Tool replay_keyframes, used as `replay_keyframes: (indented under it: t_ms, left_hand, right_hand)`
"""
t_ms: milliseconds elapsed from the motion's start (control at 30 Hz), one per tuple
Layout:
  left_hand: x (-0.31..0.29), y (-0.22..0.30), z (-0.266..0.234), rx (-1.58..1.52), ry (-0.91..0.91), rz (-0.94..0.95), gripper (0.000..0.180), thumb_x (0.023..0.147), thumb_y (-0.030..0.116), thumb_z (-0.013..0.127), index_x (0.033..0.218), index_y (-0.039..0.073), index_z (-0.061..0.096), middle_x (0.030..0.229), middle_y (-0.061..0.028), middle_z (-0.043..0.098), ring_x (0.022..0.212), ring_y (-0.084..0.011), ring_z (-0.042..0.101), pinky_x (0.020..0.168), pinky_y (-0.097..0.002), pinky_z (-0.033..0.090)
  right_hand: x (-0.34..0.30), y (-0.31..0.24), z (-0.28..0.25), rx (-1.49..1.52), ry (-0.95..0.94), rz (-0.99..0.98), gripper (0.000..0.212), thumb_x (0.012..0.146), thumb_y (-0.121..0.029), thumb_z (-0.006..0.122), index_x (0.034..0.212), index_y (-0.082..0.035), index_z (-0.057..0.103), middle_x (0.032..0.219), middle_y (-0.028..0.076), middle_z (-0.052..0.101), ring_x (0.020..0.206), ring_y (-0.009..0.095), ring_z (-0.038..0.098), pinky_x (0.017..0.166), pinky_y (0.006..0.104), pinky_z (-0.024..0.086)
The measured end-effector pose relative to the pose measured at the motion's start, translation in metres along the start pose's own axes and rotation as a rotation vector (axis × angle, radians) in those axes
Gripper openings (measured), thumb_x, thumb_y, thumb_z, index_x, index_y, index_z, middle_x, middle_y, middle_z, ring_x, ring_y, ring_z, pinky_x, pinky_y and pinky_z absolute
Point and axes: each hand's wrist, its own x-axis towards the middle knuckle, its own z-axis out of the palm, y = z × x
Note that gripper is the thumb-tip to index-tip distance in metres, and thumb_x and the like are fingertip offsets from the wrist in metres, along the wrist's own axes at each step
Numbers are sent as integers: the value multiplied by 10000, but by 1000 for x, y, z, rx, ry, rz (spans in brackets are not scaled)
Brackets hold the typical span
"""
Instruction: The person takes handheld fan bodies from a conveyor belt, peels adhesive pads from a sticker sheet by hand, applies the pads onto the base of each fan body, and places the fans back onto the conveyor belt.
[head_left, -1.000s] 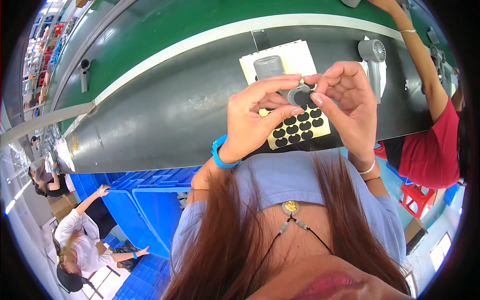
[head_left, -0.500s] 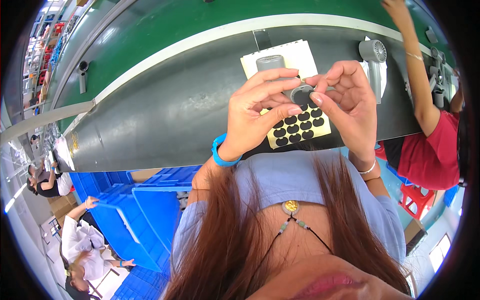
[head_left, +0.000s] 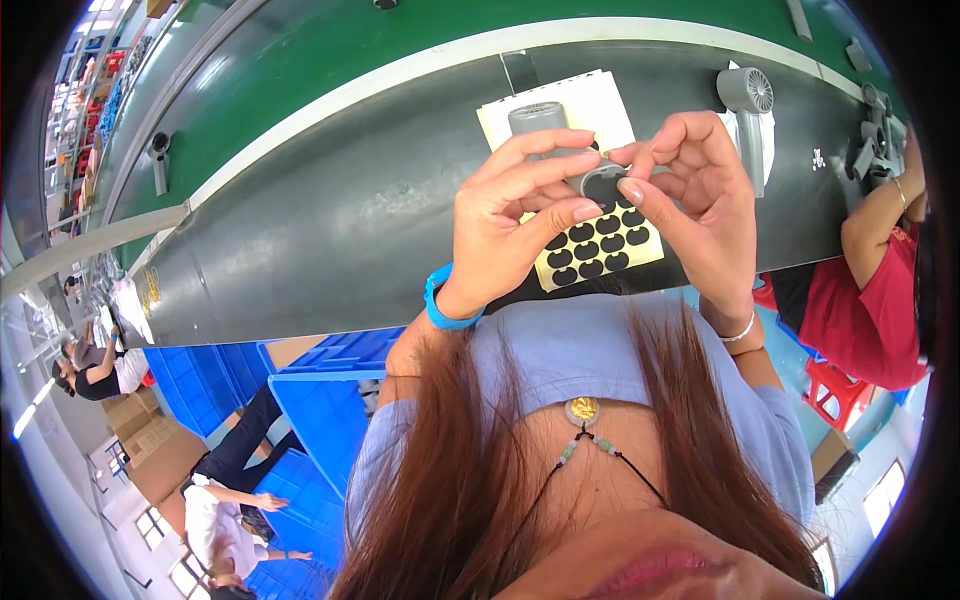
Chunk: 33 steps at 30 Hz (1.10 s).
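Observation:
My left hand (head_left: pixel 505 215) is closed around a grey rounded part (head_left: pixel 588 182), its thumb below and fingers above. This looks like the handle end of a handheld fan, but my fingers hide whether it joins the grey fan head (head_left: pixel 537 117) just beyond. A black oval sticker (head_left: pixel 604 188) covers the face of the end. My right hand (head_left: pixel 690 195) has thumb and forefinger pinched at the sticker's right edge, its other fingers curled. Below my hands lies a yellowish sheet (head_left: pixel 655 250) with rows of black notched oval stickers (head_left: pixel 610 244).
Another grey handheld fan (head_left: pixel 746 92) lies on a white sheet to the right. Beyond the dark worktop (head_left: pixel 330 220) runs a green belt (head_left: pixel 420 40) with more fans. Blue crates (head_left: pixel 320 420) stand at lower left. A co-worker in a red shirt (head_left: pixel 865 310) sits at right.
My hands keep nearly the same grip and pose. The co-worker at right has drawn an arm back from the belt. At lower left, a person in white has moved away from the upright blue crate.

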Motion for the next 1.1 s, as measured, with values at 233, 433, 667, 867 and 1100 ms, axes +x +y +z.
replay_keyframes:
  t_ms: [233,433,667,867,1100]
  left_hand:
    - [1,2,-2,58,-38,-18,316,820,-76,645,1135,-65,620,1274,-189,509,936,-235,659,804,-353,603]
    - [0,1,1,7,14,-18,305,817,-73,661,1117,-19,652,1242,-146,557,874,-179,686,738,-253,575]
    - [1,0,2,-5,10,-17,308,812,-80,663,1114,-24,650,1236,-150,559,889,-183,683,746,-256,577]
    - [1,0,4,-32,11,-21,298,808,-79,670,1101,-27,653,1198,-151,580,912,-178,669,752,-258,578]
    - [1,3,10,-37,31,-68,294,789,-86,682,1074,-16,668,1144,-147,609,873,-161,670,705,-227,574]
  right_hand:
    - [0,0,1,-6,19,8,296,818,53,642,1029,-32,452,860,36,580,957,149,626,755,241,526]
    - [1,0,1,-26,22,-7,291,819,38,646,1024,-36,453,843,31,579,942,143,631,735,238,528]
    - [2,0,0,-44,27,-10,294,814,40,646,1022,-37,454,831,29,580,925,139,637,733,239,530]
    - [-1,0,-2,-196,14,-99,303,820,31,638,1058,-23,459,823,54,597,846,134,637,783,272,519]
    - [-6,-5,-3,-604,68,-209,361,808,-13,636,1126,-51,471,841,46,596,799,199,608,736,332,438]
